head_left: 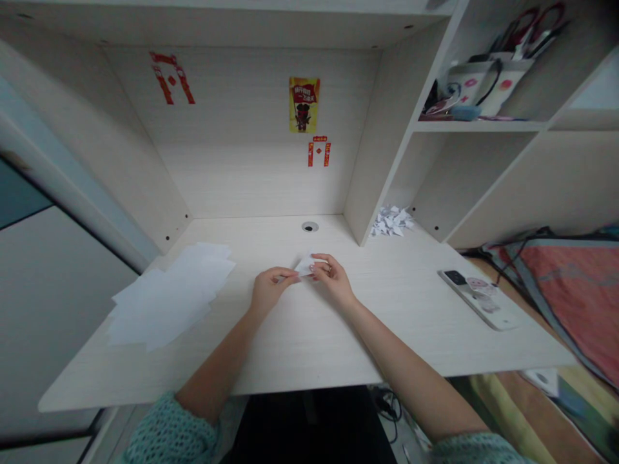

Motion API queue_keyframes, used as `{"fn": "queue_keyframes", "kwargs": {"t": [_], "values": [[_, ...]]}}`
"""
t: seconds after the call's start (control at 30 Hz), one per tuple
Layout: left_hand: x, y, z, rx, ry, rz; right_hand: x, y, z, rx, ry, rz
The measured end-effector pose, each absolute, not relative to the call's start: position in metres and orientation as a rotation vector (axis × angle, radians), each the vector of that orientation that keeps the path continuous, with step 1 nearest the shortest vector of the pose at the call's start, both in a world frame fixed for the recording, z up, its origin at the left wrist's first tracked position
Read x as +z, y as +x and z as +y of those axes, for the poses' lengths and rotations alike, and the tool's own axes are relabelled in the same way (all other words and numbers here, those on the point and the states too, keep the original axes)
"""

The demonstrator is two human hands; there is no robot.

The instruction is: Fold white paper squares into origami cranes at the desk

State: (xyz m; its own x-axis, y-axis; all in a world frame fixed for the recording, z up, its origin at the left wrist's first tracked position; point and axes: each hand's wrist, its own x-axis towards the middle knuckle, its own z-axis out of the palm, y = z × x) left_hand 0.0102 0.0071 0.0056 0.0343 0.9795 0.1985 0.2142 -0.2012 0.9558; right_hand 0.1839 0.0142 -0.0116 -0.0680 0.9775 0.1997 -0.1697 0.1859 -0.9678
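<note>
Between my two hands, just above the middle of the white desk, is a small folded piece of white paper [304, 265]. My left hand [273, 288] pinches its lower left corner between thumb and fingers. On the other side, my right hand [333, 276] grips the paper's right edge, with the thumb below and the index finger curled over the top. The paper has a pointed, roughly triangular outline; its exact folds are too small to make out. A spread stack of white paper sheets [169, 296] lies on the desk left of my left hand.
A pile of small folded white paper pieces [391, 221] sits under the shelf at right. A phone [476, 299] lies on the desk [309, 348] at right. Cups [505, 84] with scissors and pens stand on the upper shelf [478, 126]. A round cable hole [310, 227] is at the back.
</note>
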Motion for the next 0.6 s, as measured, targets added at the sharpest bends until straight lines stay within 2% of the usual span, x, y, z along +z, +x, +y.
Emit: {"fn": "queue_keyframes", "kwargs": {"t": [0.27, 0.47, 0.6], "values": [[-0.004, 0.005, 0.017, 1.169, 1.272, 1.134, -0.01, 0.186, 0.016, 1.259, -0.888, -1.2], [0.001, 0.001, 0.02, 1.51, 1.169, 1.25, -0.013, 0.191, 0.016, 1.129, -0.981, -1.341], [-0.002, -0.003, 0.023, 1.53, 1.091, 1.258, -0.014, 0.193, 0.016, 1.116, -1.064, -1.433]]}}
